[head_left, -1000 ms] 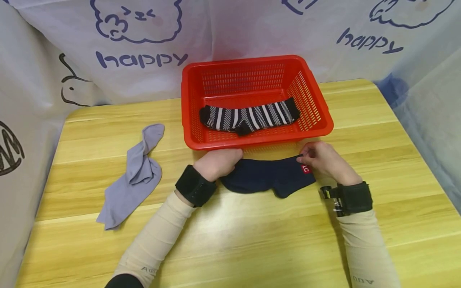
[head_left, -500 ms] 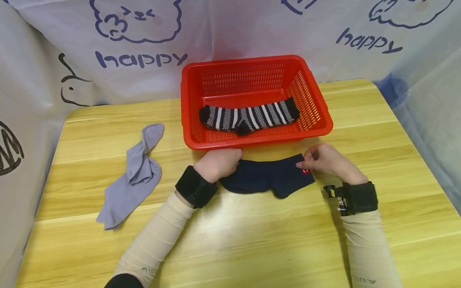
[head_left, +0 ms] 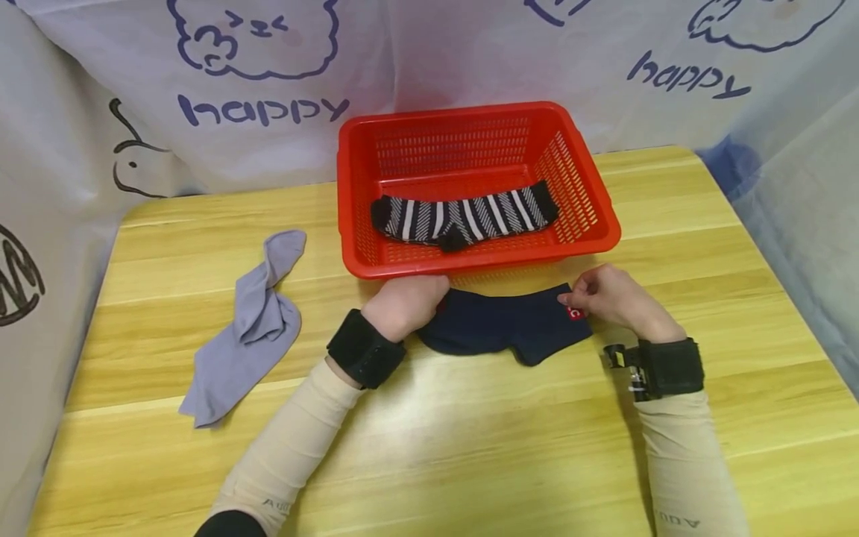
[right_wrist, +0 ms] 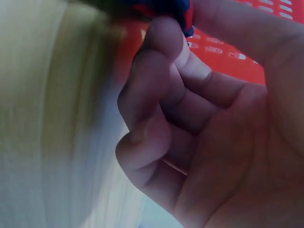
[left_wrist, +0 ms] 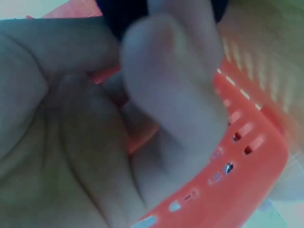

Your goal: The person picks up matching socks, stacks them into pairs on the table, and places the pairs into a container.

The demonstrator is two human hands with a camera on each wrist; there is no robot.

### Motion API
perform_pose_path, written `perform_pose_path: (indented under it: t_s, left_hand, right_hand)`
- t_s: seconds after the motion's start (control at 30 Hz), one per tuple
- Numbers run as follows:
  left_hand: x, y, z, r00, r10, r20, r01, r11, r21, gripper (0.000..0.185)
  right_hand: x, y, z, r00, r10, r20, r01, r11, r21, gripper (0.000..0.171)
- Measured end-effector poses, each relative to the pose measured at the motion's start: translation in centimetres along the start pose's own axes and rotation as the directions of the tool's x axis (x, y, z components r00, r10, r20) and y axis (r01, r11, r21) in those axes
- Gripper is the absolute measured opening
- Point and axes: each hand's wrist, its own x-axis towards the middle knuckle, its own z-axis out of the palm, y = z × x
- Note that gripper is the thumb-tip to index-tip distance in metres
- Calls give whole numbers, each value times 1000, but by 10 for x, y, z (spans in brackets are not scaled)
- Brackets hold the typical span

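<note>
A navy sock [head_left: 499, 322] with a red label near its cuff is stretched sideways in front of the red basket [head_left: 356, 265]. Its toe end is pinched by my left hand [head_left: 408, 304]; the left wrist view shows dark cloth [left_wrist: 126, 16] at the curled fingers, blurred. At the cuff, beside the label, my right hand [head_left: 614, 298] pinches the fabric between thumb and fingers. In the right wrist view a bit of navy and red cloth [right_wrist: 178, 9] shows between them. Inside the basket lies a black-and-white striped sock [head_left: 463, 216].
On the left of the wooden table [head_left: 429, 455] lies a crumpled grey sock [head_left: 244, 335], folded over itself. White sheets [head_left: 470, 52] with drawings hang behind the basket and at both sides of the table.
The navy sock has shifted slightly up toward the basket. My right hand has moved a little to the right, and its grip at the cuff has adjusted. My left hand has hardly moved.
</note>
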Motion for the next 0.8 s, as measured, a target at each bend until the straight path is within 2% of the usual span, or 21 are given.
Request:
perform_pose_path:
  t_s: [0.17, 0.33, 0.37, 0.4, 0.47, 0.57, 0.7, 0.8]
  left_hand:
    - [0, 2, 2, 998, -19, -67, 16, 999, -45, 17]
    - [-2, 7, 4, 992, 4, -127, 5, 998, 69, 15]
    - [-2, 9, 4, 993, 15, -121, -3, 995, 101, 13]
    - [-1, 11, 4, 993, 39, -111, -23, 989, 143, 9]
    - [1, 14, 4, 995, 69, -76, -56, 984, 168, 3]
    - [5, 20, 4, 989, 146, -15, -142, 976, 168, 22]
    - [8, 27, 6, 971, 227, 73, -232, 970, 71, 38]
    - [8, 29, 7, 961, 201, 189, -203, 979, -6, 41]
  right_hand:
    - [0, 3, -1, 1000, 13, -5, -13, 1000, 9, 25]
    - [0, 3, 0, 1000, 13, -8, -13, 1000, 8, 26]
    - [0, 3, 0, 1000, 14, -11, -14, 1000, 6, 27]
    - [0, 2, 0, 1000, 18, -13, -18, 1000, 1, 27]
    - [1, 2, 0, 1000, 27, -16, -27, 1000, -2, 28]
    - [1, 1, 0, 999, 42, -23, -42, 999, -4, 29]
    - [2, -1, 0, 998, 47, -40, -47, 999, -9, 28]
    - [3, -3, 1, 997, 37, -63, -38, 999, -12, 26]
